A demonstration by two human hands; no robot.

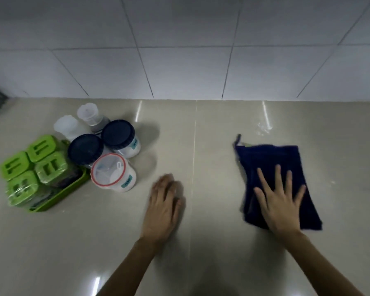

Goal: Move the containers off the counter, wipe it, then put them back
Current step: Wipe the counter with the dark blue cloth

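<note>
Head view, looking down on a glossy beige tiled bench (212, 242) backed by a white tiled wall (179, 60). The right hand (280, 201) lies flat with fingers spread, palm down on a folded dark blue cloth (271, 159) that rests on the right part of the bench; the hand presses on the cloth without closing around it. The left hand (165, 206) rests near the centre of the bench, fingers loosely curled, grasping nothing; it is blurred. The containers stand grouped on the left part of the bench, well apart from the cloth. A green plastic tray (73, 189) holds four clear square jars with green flip lids (32, 167). Just beside the tray stand two white round jars with dark blue screw lids (118, 133), touching or nearly touching one another, and in front of them a white round jar with a clear, red-rimmed lid (109, 169). Behind this group are two translucent white bottles (88, 113), tilted in the wide-angle view. A wet smear (263, 127) glints on the bench beyond the cloth.
</note>
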